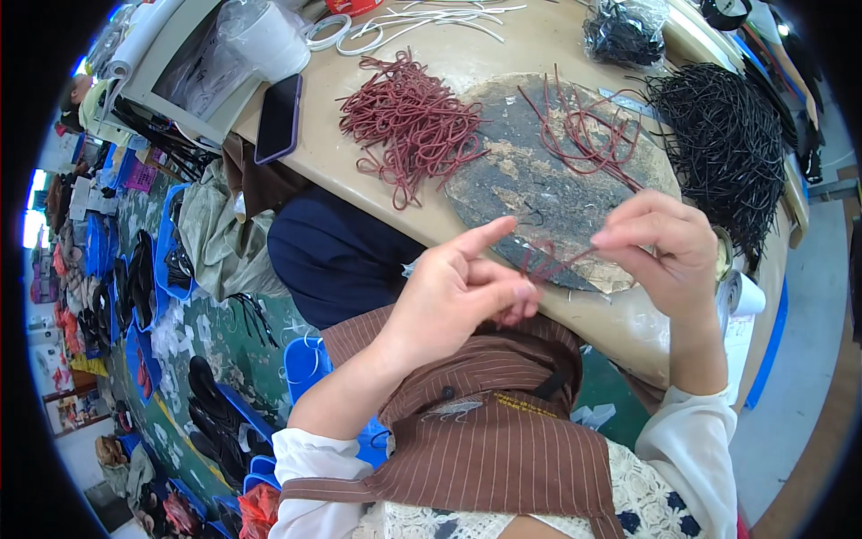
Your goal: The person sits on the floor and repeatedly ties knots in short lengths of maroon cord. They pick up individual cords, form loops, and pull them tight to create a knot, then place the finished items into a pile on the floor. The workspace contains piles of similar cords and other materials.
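Note:
Between my hands runs a thin dark red cord (pixel 567 264), with small loops next to my left fingers. My left hand (pixel 462 292) pinches it between thumb and lower fingers, the index finger pointing out. My right hand (pixel 663 244) grips the cord's other end between thumb and fingertip. Both hands are above the near edge of a worn, dark round board (pixel 512 175). Several loose red cords (pixel 593 135) lie on that board, reaching toward my right hand. To its left is a heap of dark red looped cords (pixel 409 126), which look knotted.
A big heap of black cords (pixel 723 135) covers the table's right side, by a metal ruler (pixel 628 102). A phone (pixel 279 119) lies at the left edge. White strips (pixel 431 20), a bag of black pieces (pixel 624 34) and a white roll (pixel 743 295) are around the table (pixel 359 193).

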